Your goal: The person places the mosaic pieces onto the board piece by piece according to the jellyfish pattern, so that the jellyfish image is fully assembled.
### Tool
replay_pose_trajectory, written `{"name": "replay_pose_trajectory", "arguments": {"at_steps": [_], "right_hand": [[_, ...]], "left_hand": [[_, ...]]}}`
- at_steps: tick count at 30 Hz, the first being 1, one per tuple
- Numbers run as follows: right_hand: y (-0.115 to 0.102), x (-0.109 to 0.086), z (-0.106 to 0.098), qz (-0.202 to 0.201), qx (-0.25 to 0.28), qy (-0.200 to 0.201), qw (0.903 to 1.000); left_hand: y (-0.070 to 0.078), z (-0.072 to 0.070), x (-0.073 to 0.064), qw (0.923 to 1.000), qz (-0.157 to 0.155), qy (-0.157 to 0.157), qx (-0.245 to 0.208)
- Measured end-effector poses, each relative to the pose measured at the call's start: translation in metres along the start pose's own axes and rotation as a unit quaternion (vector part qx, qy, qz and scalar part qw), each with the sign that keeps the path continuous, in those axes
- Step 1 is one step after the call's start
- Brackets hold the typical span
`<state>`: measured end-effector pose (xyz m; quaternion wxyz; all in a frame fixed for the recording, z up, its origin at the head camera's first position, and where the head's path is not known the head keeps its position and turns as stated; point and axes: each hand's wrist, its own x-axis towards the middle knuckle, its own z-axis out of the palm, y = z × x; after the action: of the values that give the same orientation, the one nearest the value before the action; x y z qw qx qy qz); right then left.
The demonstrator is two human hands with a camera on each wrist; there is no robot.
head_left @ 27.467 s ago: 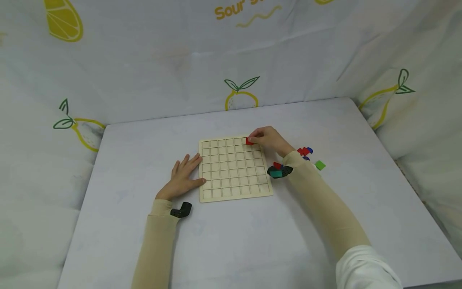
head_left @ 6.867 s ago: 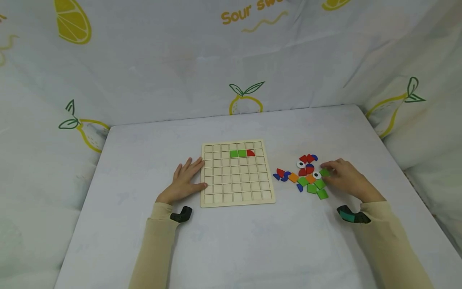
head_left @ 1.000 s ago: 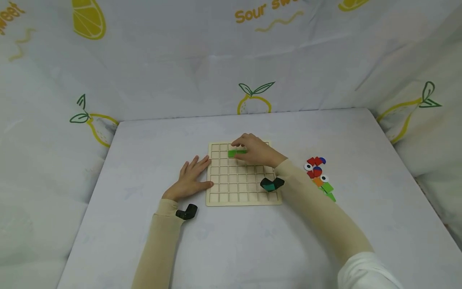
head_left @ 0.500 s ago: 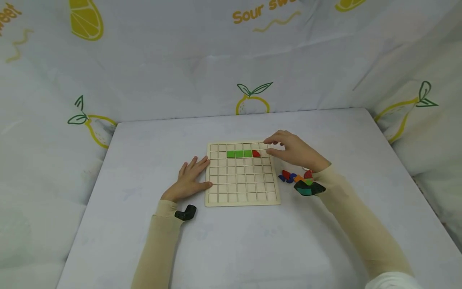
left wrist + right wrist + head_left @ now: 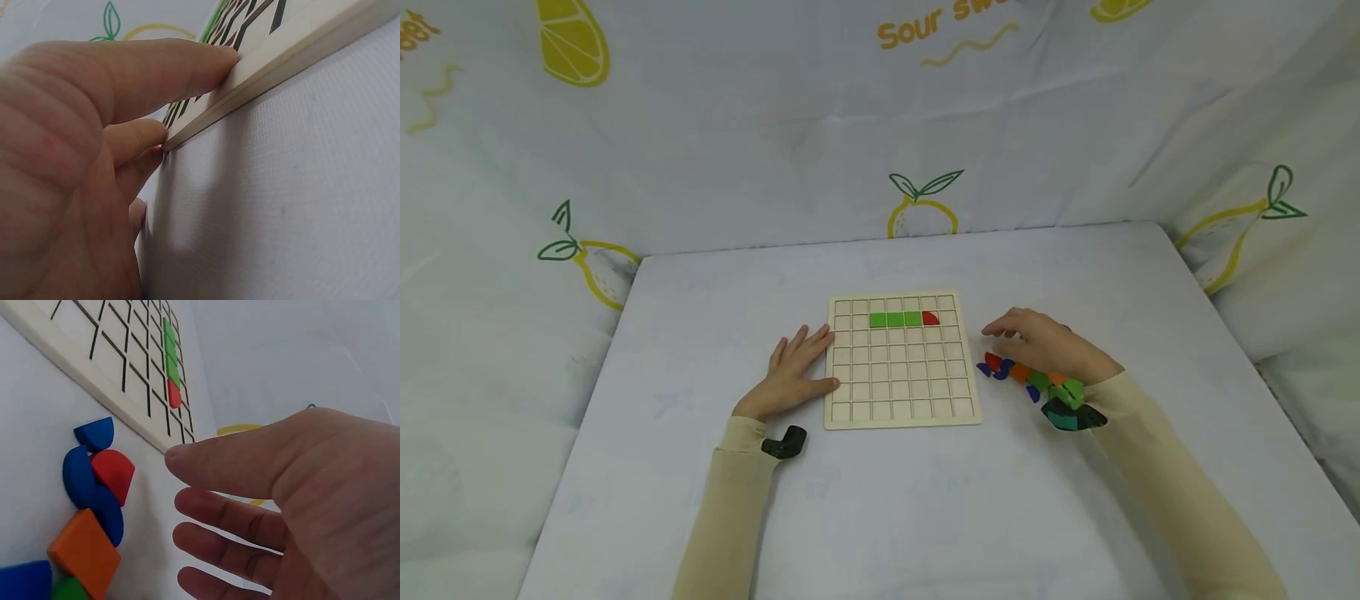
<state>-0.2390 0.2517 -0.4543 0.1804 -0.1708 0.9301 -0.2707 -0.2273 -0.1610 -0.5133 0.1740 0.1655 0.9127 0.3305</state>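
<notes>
My left hand (image 5: 786, 379) rests spread at the left edge of a pale wooden grid board (image 5: 903, 423); in the left wrist view its thumb (image 5: 181, 70) presses on the rim. A row of three green square tiles (image 5: 895, 320) and a red quarter-circle tile (image 5: 930, 318) lies in the board's second row from the top. Right of the board, my right hand (image 5: 1048, 343) hovers over loose tiles, nothing between its relaxed fingers. Below the thumb in the right wrist view are blue half-round tiles (image 5: 78, 477), a red quarter-circle tile (image 5: 114, 473) and an orange square tile (image 5: 86, 553).
More green tiles (image 5: 1070, 392) lie beside the right wrist, and the hand covers part of the pile. A white cloth-covered table (image 5: 880, 517) carries everything. A white curtain (image 5: 745, 150) with lemon prints hangs behind it.
Since 6.9 s ago a third green tile has joined the row's left end. In the last second my right hand has moved from the board right to the pile. The left hand stays put.
</notes>
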Motion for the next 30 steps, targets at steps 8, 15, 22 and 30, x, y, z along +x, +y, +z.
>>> {"name": "replay_pose_trajectory", "arguments": {"at_steps": [8, 15, 22, 30], "right_hand": [[0.011, -0.002, 0.013, -0.017, -0.004, -0.02, 0.9997], [0.008, 0.001, 0.019, -0.008, -0.055, -0.015, 0.9983], [0.001, 0.0, 0.02, 0.006, -0.069, -0.022, 0.9973], [0.002, -0.001, 0.017, 0.016, -0.05, -0.025, 0.9983]], "left_hand": [[0.0, -0.001, 0.0, 1.0, -0.002, 0.002, -0.002], [0.003, -0.001, -0.001, 1.0, 0.001, 0.002, -0.01], [0.004, -0.003, -0.004, 0.9997, 0.012, 0.005, -0.023], [0.004, -0.003, -0.003, 0.9997, 0.011, 0.003, -0.023]]}}
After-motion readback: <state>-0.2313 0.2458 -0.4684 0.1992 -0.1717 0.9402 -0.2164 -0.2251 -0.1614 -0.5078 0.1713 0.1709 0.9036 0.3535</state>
